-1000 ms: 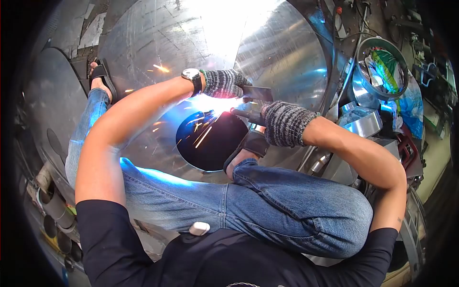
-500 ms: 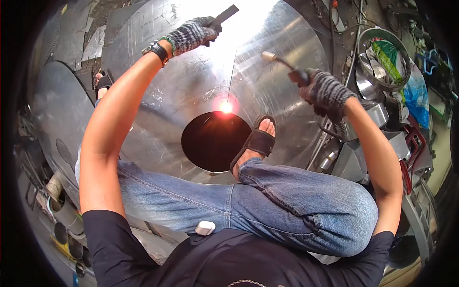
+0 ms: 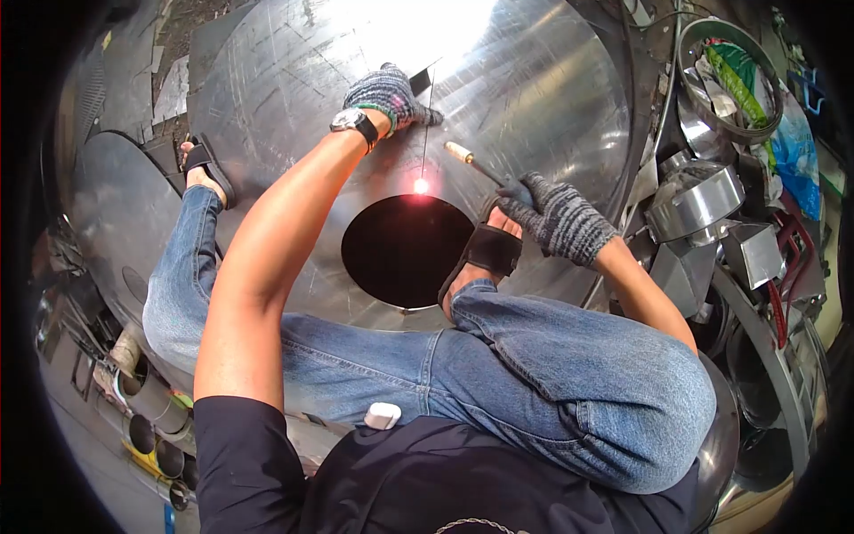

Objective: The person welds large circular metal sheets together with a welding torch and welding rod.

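A large shiny metal disc (image 3: 294,107) fills the middle, with a dark round hole (image 3: 405,254) in it. A thin straight seam (image 3: 426,147) runs up from the hole, and a glowing red-white spot (image 3: 421,186) sits at its lower end. My left hand (image 3: 382,96), in a striped knit glove, is closed on a dark flat metal strip (image 3: 420,82) beside the seam's upper part. My gloved right hand (image 3: 560,216) grips a welding torch (image 3: 480,167), its pale nozzle pointing up-left, apart from the glowing spot.
My sandalled foot (image 3: 489,249) rests on the disc, right of the hole. Metal rings and bent sheet pieces (image 3: 694,200) crowd the right side, near a green and blue bag (image 3: 783,160). Pipes (image 3: 147,400) lie at lower left.
My left hand has come down and right to the seam with the strip. My right hand has moved down and left with the torch. The glow has shrunk.
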`<state>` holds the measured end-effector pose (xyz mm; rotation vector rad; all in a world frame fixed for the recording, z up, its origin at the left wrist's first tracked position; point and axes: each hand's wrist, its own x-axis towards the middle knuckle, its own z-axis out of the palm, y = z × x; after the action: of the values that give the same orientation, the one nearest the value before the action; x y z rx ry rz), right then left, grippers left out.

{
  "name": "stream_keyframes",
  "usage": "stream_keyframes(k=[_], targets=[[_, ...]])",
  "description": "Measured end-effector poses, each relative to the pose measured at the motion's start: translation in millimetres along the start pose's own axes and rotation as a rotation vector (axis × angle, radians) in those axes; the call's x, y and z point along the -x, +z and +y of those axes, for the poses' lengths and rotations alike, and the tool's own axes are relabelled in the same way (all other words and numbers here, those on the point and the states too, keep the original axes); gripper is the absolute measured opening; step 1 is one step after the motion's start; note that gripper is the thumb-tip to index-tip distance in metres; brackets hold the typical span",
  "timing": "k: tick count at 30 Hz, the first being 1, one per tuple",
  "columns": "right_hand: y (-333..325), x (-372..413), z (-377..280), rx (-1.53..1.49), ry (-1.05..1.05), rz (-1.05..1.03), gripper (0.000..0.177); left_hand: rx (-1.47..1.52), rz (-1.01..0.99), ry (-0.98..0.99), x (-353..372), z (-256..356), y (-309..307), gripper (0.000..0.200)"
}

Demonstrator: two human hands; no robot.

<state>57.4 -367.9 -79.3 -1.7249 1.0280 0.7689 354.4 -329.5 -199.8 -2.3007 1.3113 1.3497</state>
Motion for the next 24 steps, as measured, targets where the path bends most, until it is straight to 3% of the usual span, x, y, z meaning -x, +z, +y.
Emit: stream_keyframes(k=[2,5,10,14,17,18,22,23,24], targets=[[5.6,-1.0,-4.6,0.105,-0.120,-0.027,0.056,0.010,-0.003,-0.015,-10.0,-1.1,2.7,0.105],[-6.9,1.4,-26.0,0.175,-0.055,-0.097,0.055,-0.102,-0.016,0.010,-20.9,2.5,1.6,0.074],[-11.0,-8.8,-32.8,0.294,-0.151,-0.166,0.057,-0.139,-0.002,0.034,-36.7,0.3,7.3,0.071],[-21.7,-9.5,-52.8,0.270,-0.032,-0.254,0.059,-0.159,0.061,0.124,-47.0,-15.8,18.5,0.068],[-26.5,-11.0,-56.2,0.258,-0.015,-0.263,0.058,0.376,0.112,0.184,-44.7,-37.3,25.5,0.071],[-27.9,-10.1,-59.1,0.229,0.024,-0.295,0.057,0.604,0.023,0.156,-40.8,-42.7,28.4,0.068],[-20.5,-23.9,-42.5,0.208,-0.010,-0.254,0.058,0.835,-0.105,0.226,-7.1,-37.6,3.3,0.052],[-33.6,-14.7,-70.6,0.141,0.123,-0.330,0.059,0.882,-0.132,0.279,-4.8,-39.0,3.4,0.046],[-32.1,-13.9,-72.8,0.145,0.120,-0.333,0.059,0.884,-0.129,0.276,-1.9,-38.1,4.7,0.046]])
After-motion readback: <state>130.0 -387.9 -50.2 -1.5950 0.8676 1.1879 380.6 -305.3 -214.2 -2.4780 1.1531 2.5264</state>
